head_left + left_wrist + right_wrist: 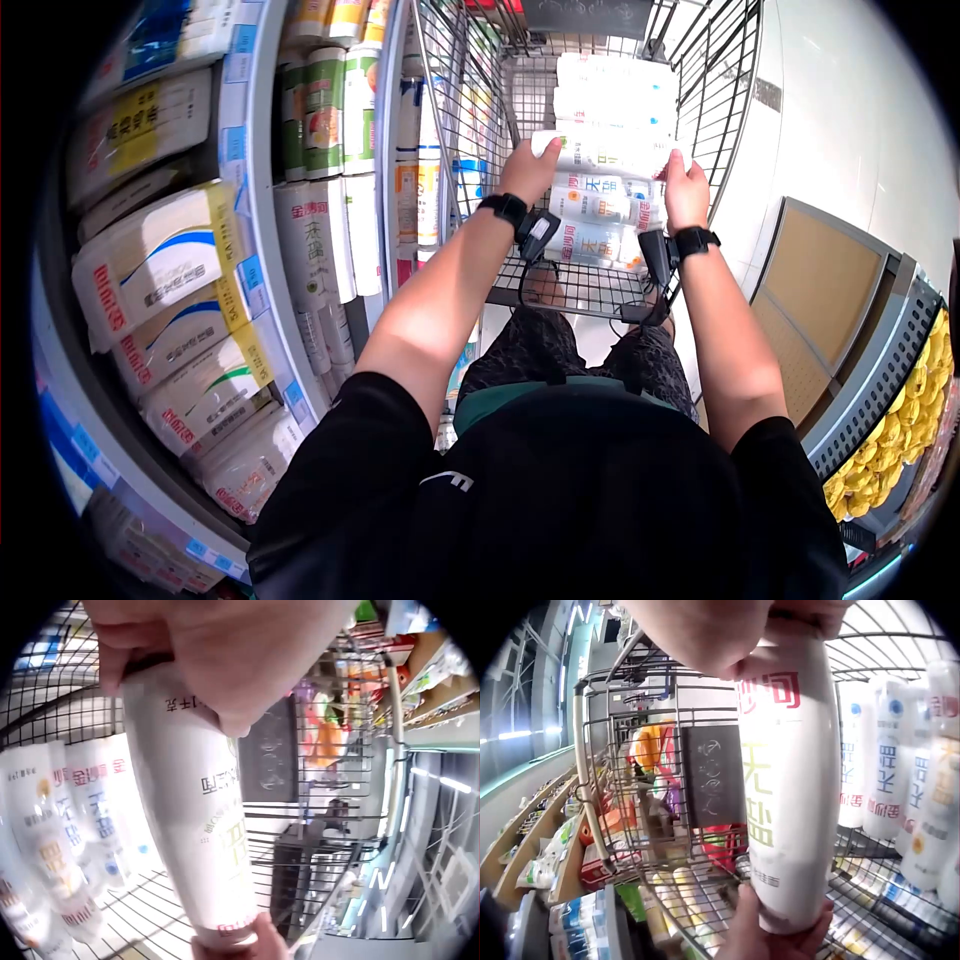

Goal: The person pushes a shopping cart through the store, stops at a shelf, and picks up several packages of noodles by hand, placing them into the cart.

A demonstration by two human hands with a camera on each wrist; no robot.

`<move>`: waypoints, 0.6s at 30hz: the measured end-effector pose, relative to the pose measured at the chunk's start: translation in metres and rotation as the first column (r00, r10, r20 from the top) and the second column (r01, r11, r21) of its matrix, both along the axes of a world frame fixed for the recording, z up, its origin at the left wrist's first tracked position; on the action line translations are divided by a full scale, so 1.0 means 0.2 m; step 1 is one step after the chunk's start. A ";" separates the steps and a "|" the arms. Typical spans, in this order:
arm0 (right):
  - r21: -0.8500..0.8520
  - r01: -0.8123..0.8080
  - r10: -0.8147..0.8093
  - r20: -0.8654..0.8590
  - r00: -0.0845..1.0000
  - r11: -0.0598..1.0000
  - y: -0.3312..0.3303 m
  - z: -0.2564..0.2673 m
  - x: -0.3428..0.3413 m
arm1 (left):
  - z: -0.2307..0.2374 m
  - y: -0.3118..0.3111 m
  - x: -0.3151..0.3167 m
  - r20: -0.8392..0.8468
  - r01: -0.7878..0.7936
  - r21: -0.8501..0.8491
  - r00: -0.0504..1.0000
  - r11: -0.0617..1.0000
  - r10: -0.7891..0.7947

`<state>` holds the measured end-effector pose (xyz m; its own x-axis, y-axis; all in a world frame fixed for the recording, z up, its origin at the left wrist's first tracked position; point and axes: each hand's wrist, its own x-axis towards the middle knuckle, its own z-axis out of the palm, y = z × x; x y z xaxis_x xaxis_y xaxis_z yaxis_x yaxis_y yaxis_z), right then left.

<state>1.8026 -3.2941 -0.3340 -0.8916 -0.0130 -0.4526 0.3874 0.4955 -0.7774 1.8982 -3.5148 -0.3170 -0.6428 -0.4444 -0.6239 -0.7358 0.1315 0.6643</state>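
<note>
Both hands hold one white cylindrical pack with green and red print [610, 152] by its two ends, above the cart basket. The left hand [530, 170] grips one end, its fingers curled over it in the left wrist view, where the pack [187, 795] slants down to the other hand's fingertips. My right hand [686, 190] grips the opposite end; the right wrist view shows its thumb and fingers round the top of the pack [791, 780]. Similar white packs [590, 240] lie side by side in the basket, on both sides of the held one.
The wire cart [715, 75] stands in front of the body. Shelves at the left hold bagged packs [160, 260] and more cylindrical packs [325, 110]. At the right are a tan panel [820, 290] and a rack of yellow packets [900, 430]. A dark panel [712, 776] sits at the cart's far end.
</note>
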 end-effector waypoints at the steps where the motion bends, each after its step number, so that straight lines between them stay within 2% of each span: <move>1: 0.062 0.027 -0.025 -0.021 0.999 0.998 -0.03 -0.05 -0.02 | -0.06 0.00 -0.02 0.009 0.009 0.086 1.000 0.996 -0.009; 2: 0.124 0.052 -0.047 -0.044 0.998 0.991 -0.06 -0.10 -0.04 | -0.12 0.01 -0.03 0.020 0.007 0.096 1.000 0.995 -0.009; 3: 0.137 0.075 -0.073 -0.021 0.997 0.988 -0.04 -0.28 -0.07 | -0.13 0.02 -0.06 0.114 -0.011 0.070 0.994 0.998 0.003; 4: 0.167 0.055 -0.057 0.005 0.998 0.984 -0.06 -0.31 -0.10 | -0.16 0.02 -0.07 0.207 -0.025 0.041 0.978 0.999 0.016; 5: 0.169 0.008 -0.020 0.066 0.998 0.986 -0.06 -0.34 -0.12 | -0.29 0.00 -0.06 0.132 -0.038 0.091 0.991 0.995 0.026; 6: 0.162 -0.040 0.019 0.128 0.992 0.986 -0.09 -0.34 -0.13 | -0.55 -0.03 -0.04 0.069 -0.072 0.123 0.996 0.990 0.064; 7: 0.322 -0.034 0.017 0.053 0.998 0.946 -0.12 -0.39 -0.13 | -0.59 -0.05 -0.06 0.078 -0.061 0.089 0.996 0.994 0.054; 9: 0.344 -0.001 -0.032 0.090 0.995 0.939 -0.14 -0.47 -0.15 | -0.61 -0.04 -0.10 0.050 -0.079 0.006 0.996 0.997 0.079; 10: 0.348 0.003 -0.049 0.123 0.991 0.937 -0.15 -0.49 -0.16 | -0.67 -0.07 -0.13 0.155 -0.020 -0.046 0.988 0.999 0.027; 12: 0.349 0.032 -0.091 0.153 0.984 0.937 -0.15 -0.49 -0.16 | -0.78 -0.07 -0.16 0.116 -0.020 0.039 0.993 0.999 0.015; 13: 0.340 0.018 -0.092 0.202 0.975 0.940 -0.10 -0.57 -0.19 | -0.74 -0.05 -0.19 0.103 0.005 -0.025 0.995 1.000 -0.002; 15: 0.335 0.006 -0.096 0.252 0.963 0.942 -0.06 -0.66 -0.19 | -0.71 -0.04 -0.25 0.126 0.037 -0.028 0.991 0.999 -0.033; 16: 0.321 0.094 -0.138 0.117 0.983 0.942 -0.06 -0.68 -0.16 | -0.71 -0.03 -0.25 0.146 0.072 -0.037 0.987 0.997 -0.066; 17: 0.292 0.182 -0.184 -0.020 0.983 0.939 -0.06 -0.70 -0.13 | -0.73 -0.04 -0.25 0.139 0.063 0.024 0.988 0.998 -0.065; 18: 0.293 0.187 -0.189 -0.019 0.982 0.938 -0.07 -0.70 -0.11 | -0.75 -0.05 -0.25 0.140 0.068 0.024 0.988 0.997 -0.070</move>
<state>1.7806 -3.3077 -0.4732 -0.8608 0.2882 -0.4195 0.5019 0.6174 -0.6058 1.8491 -3.5242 -0.4674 -0.5768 -0.3889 -0.7184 -0.8116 0.1732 0.5579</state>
